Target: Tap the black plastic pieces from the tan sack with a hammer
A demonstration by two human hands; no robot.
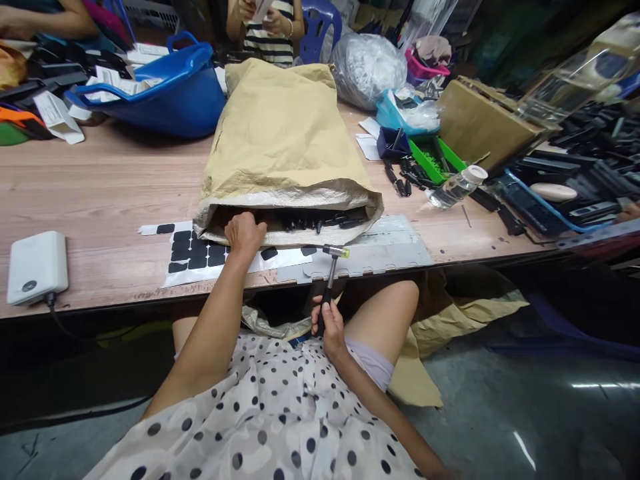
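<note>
My left hand [245,233] is at the left part of the mouth of a large tan paper sack [285,127], which lies flat on the table. Its fingers are curled and partly hidden at the opening, so what they hold cannot be made out. Several small black parts [320,221] show inside the sack, right of that hand. Near the table's front edge, my right hand [331,327] is wrapped round the black handle of a small hammer [331,270]. The hammer stands head up, with a yellowish tip pointing right.
A sheet of black stickers [200,253] and a grey board [395,247] lie under the sack's front. A white power bank [37,267] is left, a blue basin [165,93] behind it. Right are a green tray [435,160], a bottle [457,187] and a cardboard box [480,123]. Another person [267,27] sits opposite.
</note>
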